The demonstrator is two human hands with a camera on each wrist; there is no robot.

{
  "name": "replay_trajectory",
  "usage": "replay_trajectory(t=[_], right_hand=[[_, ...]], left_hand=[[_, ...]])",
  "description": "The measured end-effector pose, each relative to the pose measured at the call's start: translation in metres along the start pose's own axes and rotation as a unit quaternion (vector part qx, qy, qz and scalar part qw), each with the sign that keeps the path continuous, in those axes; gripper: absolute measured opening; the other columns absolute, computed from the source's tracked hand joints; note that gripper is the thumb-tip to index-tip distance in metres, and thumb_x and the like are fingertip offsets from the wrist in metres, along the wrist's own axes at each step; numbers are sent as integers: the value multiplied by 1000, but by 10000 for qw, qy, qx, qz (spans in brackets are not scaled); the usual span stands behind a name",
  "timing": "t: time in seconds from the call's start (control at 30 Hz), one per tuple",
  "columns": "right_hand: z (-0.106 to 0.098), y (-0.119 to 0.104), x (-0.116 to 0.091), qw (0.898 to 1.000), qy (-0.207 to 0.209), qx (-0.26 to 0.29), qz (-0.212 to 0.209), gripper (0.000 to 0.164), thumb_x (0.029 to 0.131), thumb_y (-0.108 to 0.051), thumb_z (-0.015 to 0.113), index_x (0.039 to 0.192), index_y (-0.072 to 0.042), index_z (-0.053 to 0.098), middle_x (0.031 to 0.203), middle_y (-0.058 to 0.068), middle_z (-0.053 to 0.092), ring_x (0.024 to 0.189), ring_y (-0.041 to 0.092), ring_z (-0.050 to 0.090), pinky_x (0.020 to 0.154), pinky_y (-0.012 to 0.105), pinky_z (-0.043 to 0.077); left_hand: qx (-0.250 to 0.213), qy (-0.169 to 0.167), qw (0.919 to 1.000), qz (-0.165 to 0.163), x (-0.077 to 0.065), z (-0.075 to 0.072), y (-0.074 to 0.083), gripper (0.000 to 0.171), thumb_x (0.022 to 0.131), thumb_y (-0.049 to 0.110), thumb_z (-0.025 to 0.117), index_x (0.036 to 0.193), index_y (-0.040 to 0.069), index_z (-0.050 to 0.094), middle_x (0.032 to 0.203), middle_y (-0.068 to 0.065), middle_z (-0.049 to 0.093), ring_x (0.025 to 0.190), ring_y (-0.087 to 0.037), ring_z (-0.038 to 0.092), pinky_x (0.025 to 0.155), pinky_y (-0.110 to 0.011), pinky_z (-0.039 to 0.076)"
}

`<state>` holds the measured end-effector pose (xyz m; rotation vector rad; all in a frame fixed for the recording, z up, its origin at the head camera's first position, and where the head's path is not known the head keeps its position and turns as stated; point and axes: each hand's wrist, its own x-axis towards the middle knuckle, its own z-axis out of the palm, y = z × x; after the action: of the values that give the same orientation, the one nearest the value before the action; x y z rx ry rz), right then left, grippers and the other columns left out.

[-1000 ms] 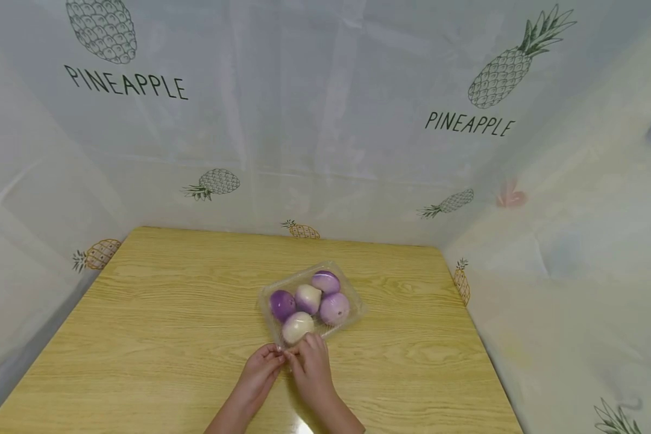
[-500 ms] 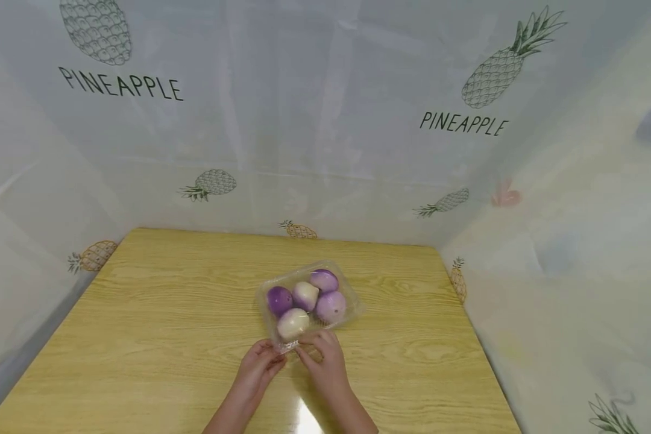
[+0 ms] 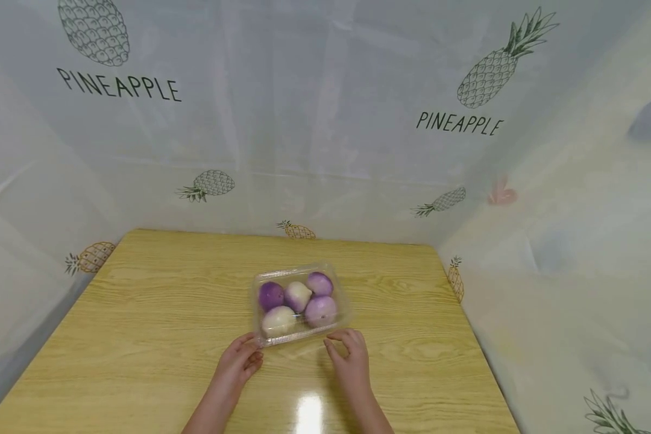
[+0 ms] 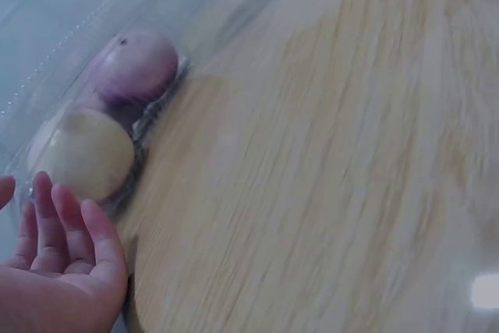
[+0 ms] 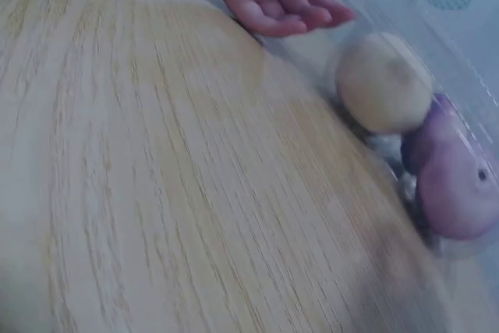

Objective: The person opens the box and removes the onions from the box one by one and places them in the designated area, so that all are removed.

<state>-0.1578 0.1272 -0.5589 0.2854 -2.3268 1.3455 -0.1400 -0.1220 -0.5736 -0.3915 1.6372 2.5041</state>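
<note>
A clear plastic clamshell box [image 3: 290,339] lies on the wooden table, holding several round purple-and-white vegetables that look like turnips. Among them are a mostly white one [image 3: 278,322], a pale purple one [image 3: 321,311] and a dark purple one [image 3: 271,295]. My left hand [image 3: 240,360] is at the box's front left corner, fingertips right at the rim. In the left wrist view its fingers [image 4: 82,232] are extended beside the white vegetable. My right hand [image 3: 351,355] is by the front right edge, thumb and forefinger apart with nothing visible between them.
The wood-grain table [image 3: 168,301] surrounds the box on all sides. Behind it hangs a pale curtain [image 3: 276,120] printed with pineapples, which also runs along the left and right sides. Light glares on the tabletop near the front.
The hands have moved apart from the box's front corner, the right hand sliding right along the front edge. The box has turned so its front edge lies straighter, and shifted slightly left.
</note>
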Motion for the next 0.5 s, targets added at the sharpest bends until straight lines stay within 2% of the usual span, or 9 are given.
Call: replay_trajectory(t=[0.17, 0.3, 0.5], right_hand=[[-2, 4, 1, 9999, 149, -65, 22, 18, 77, -1, 80, 87, -14, 72, 92, -11, 64, 92, 13, 54, 79, 28, 50], [-2, 4, 1, 9996, 62, -21, 293, 17, 79, -2, 80, 88, -14, 72, 91, -11, 63, 92, 12, 54, 80, 29, 50], [0, 2, 4, 9971, -81, 271, 711, 16, 79, -5, 81, 90, -12, 73, 90, -8, 61, 92, 14, 54, 84, 40, 51]], left_hand=[[168, 222, 9996, 22, -1, -15, 12, 49, 98, 12, 58, 138, -8, 39, 94, -3, 59, 86, -14, 58, 83, -28, 55], [218, 340, 9992, 33, 0, -25, 18, 49, 99, 12, 56, 140, -8, 37, 97, -2, 60, 86, -13, 58, 83, -27, 55], [114, 456, 9989, 52, 1, -36, 26, 44, 100, 12, 54, 138, -6, 40, 95, 0, 58, 83, -11, 56, 80, -25, 54]])
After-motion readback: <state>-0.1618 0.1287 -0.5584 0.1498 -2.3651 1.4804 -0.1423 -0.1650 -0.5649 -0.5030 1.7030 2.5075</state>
